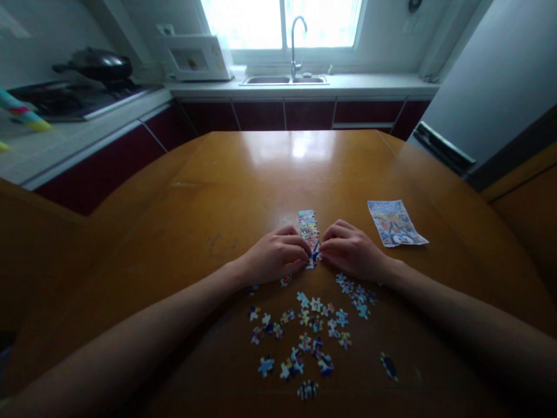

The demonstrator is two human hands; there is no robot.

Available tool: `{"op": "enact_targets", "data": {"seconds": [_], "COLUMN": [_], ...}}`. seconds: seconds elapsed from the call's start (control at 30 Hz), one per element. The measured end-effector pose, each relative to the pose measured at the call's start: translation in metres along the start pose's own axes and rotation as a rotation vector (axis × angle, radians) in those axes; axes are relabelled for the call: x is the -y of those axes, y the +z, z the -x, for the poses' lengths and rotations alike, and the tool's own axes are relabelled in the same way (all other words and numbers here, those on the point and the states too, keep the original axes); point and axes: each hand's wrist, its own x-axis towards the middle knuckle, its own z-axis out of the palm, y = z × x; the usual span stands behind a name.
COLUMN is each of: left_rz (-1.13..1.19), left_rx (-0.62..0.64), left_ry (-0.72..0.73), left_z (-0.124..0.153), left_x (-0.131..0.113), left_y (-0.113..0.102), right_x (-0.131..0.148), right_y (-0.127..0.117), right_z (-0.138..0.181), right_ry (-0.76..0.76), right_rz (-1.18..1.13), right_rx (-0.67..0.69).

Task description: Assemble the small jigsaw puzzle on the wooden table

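Table (pixel 243 191): near edge cut off. Left hand (pixel 278 253), right hand (pixel 354 252): fingertips pinched on near end of puzzle strip (pixel 308 225), partly hiding it. Strip midway between side edges, long axis pointing to far edge. Loose pieces (pixel 316 305) nearer, prints unclear.

At the far side, a curved faucet (pixel 293 49) rises at a double sink (pixel 288 83) below a bright window (pixel 243 23). A white microwave (pixel 221 61) stands left of it; farther left, a dark pan (pixel 102 69) sits on the stove (pixel 93 107). Right, a pale refrigerator (pixel 487 81).
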Motion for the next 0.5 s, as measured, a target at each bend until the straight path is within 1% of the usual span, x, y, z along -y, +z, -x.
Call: {"op": "enact_targets", "data": {"seconds": [0.5], "left_rz": [-0.008], "left_rx": [0.006], "left_ry": [0.013], "left_z": [0.001], "left_x": [0.0023], "left_y": [0.0007], "right_x": [0.0037], "right_y": [0.0008], "right_z": [-0.0013], "right_ry": [-0.003], "right_rz": [0.046], "right_rx": [0.084]}}
